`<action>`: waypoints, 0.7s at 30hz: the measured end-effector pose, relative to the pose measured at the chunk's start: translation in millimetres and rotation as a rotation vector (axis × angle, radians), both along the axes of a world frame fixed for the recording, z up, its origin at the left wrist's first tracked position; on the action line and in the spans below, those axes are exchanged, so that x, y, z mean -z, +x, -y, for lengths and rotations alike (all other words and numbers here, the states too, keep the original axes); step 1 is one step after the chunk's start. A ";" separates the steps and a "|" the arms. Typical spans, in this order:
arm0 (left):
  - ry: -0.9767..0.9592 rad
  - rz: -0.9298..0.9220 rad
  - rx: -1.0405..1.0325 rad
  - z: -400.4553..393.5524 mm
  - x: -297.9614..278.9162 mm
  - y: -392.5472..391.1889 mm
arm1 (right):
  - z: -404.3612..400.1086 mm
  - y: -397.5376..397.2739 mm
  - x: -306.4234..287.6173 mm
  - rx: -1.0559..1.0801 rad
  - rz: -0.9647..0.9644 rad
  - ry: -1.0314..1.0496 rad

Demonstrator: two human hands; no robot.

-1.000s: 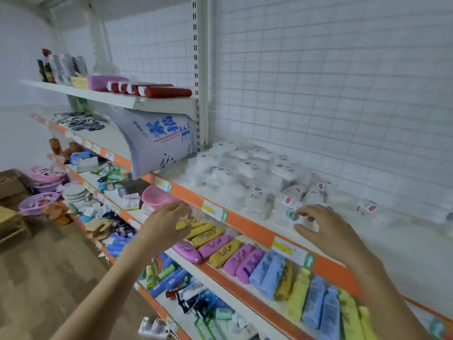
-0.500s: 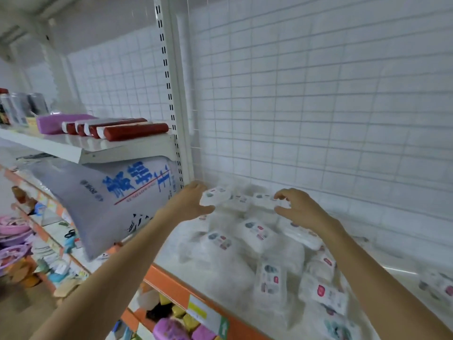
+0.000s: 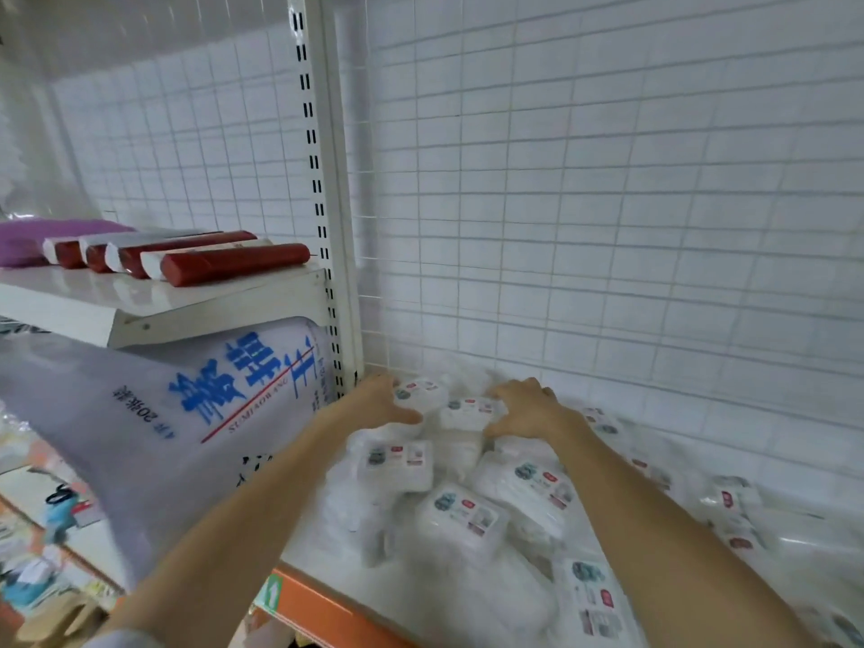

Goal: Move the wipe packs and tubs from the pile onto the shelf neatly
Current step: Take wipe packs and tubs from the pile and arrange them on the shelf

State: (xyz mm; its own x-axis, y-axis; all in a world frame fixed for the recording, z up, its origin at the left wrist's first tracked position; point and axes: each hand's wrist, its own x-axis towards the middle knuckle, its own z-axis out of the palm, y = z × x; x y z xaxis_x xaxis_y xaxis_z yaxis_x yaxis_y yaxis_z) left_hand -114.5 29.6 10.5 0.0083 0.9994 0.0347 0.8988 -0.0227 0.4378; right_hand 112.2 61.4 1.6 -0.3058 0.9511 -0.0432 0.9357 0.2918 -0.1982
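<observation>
A pile of white wipe packs [image 3: 472, 516] with small printed labels lies loose across the white shelf [image 3: 327, 549]. At the pile's far left corner, by the back grid, my left hand [image 3: 376, 404] grips one white pack [image 3: 418, 392] with fingers over its top and thumb on its front. My right hand [image 3: 526, 409] grips the neighbouring pack [image 3: 470, 409] from the right side. The two packs sit side by side on top of others. More packs [image 3: 729, 507] trail off to the right.
A white slotted upright post [image 3: 327, 189] bounds the shelf on the left, and a wire grid back panel [image 3: 608, 226] stands behind it. A large bag with blue writing [image 3: 187, 413] leans beside the post under a shelf of red rolls [image 3: 224, 261]. An orange price rail [image 3: 322, 615] edges the front.
Both hands reached deeper to the back left corner and closed on two packs at the top of the pile. The view moved closer and upward.
</observation>
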 end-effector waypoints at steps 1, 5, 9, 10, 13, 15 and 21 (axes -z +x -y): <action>-0.004 0.019 0.018 -2.4 0.2 -3.9 | -0.5 -1.3 0.5 0.028 -0.014 -0.015; 0.029 0.073 0.110 -2.6 1.8 -11.8 | 10.3 -7.7 -5.2 0.115 -0.143 -0.011; 0.103 0.095 0.211 -2.7 2.0 -22.5 | 26.1 -6.7 -12.3 0.119 -0.318 0.076; 0.113 0.107 0.235 -3.2 1.8 -25.2 | 30.9 -4.8 -14.4 0.121 -0.369 0.086; 0.173 0.134 0.300 -3.0 1.7 -30.2 | 47.1 2.2 -18.5 0.135 -0.449 0.134; 0.231 0.151 0.343 -1.8 1.8 -30.4 | 61.4 7.7 -20.2 0.163 -0.493 0.197; 0.328 0.355 0.415 1.8 -6.3 -10.2 | 113.2 39.3 -32.9 0.269 -0.543 0.322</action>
State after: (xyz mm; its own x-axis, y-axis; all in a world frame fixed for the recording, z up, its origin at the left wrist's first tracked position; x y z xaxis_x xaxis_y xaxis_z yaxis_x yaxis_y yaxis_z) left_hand -124.6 27.7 16.8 0.3247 0.8522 0.4103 0.5878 -0.5216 0.6184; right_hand 151.5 -51.9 34.5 0.0440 0.9368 0.3470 0.7763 0.1865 -0.6021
